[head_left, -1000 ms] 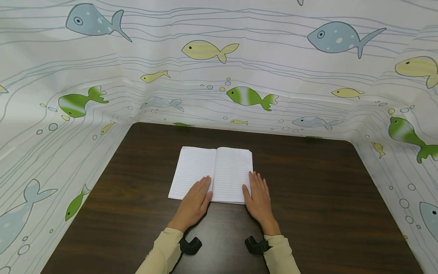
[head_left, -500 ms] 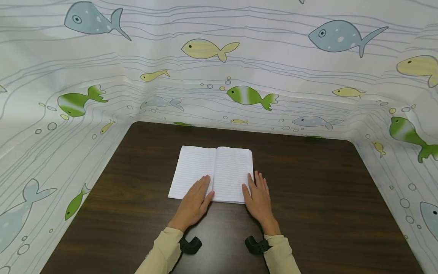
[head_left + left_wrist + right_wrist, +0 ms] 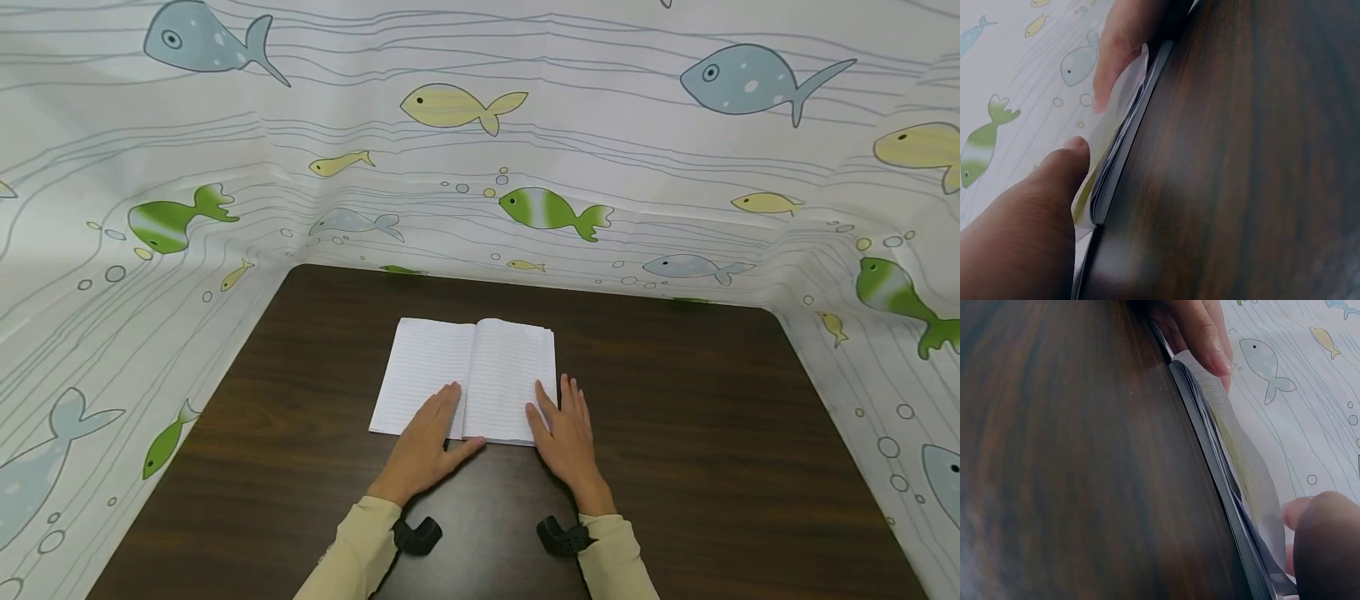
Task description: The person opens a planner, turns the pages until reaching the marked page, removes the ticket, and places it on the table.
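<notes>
A lined notebook [image 3: 506,358] lies spread open on the table, its visible pages blank. My left hand [image 3: 423,442] rests on the lower left page with fingers straight, the thumb stretched across to the right page's bottom edge. At the notebook's right side, my right hand [image 3: 567,442] touches the right page with thumb and index finger; its other fingers lie past the page edge. The left wrist view shows the stacked pages [image 3: 1125,150] from the bottom edge, beside my left thumb [image 3: 1047,194]. In the right wrist view the upper sheet [image 3: 1241,450] bows upward near my right thumb [image 3: 1329,544].
The dark wooden table [image 3: 675,442] extends around the notebook. A white fish-print sheet [image 3: 450,50] stands along its back and both sides. Black wrist devices [image 3: 417,537] sit at both cuffs of the light sleeves [image 3: 618,557].
My left thumb has swung away from its fingers, rightward along the bottom edge. The right index finger and thumb have slid slightly inward on the right page, which now bows a little.
</notes>
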Demonstrator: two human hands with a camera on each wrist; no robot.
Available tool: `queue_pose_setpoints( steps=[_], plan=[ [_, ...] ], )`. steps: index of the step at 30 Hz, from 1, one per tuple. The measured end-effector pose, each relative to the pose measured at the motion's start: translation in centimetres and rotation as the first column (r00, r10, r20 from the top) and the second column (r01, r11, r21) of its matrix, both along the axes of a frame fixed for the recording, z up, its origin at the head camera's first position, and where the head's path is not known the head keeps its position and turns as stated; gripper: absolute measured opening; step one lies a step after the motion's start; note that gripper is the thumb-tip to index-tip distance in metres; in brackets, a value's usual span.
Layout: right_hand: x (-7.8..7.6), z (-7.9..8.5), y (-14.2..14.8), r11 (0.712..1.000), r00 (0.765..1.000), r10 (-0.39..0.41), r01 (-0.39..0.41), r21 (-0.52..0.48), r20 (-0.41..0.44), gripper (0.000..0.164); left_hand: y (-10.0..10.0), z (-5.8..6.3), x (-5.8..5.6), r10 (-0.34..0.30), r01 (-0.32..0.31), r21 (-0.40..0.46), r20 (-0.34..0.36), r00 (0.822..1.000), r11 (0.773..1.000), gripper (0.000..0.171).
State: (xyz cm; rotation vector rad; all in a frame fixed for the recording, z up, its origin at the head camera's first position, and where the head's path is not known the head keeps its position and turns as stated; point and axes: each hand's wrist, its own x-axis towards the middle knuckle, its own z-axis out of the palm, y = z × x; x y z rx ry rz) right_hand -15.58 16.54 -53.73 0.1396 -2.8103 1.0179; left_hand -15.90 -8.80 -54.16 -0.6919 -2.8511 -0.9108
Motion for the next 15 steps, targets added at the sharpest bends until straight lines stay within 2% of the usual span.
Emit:
queue_pose_setpoints(
  steps=[8, 15],
  plan=[
    [0.05, 0.09, -0.01, 1.0, 1.0, 0.008, -0.008, 0.002, 0.016, 0.054, -0.03, 0.0, 0.01, 0.001, -0.001, 0.02, -0.008, 1.0, 1.0, 0.095],
    [0.03, 0.0, -0.04, 1.0, 1.0, 0.004, -0.004, 0.013, 0.011, 0.054, 0.02, -0.3, 0.07, -0.001, 0.004, 0.036, -0.081, 0.997, 0.999, 0.089]
  ],
)
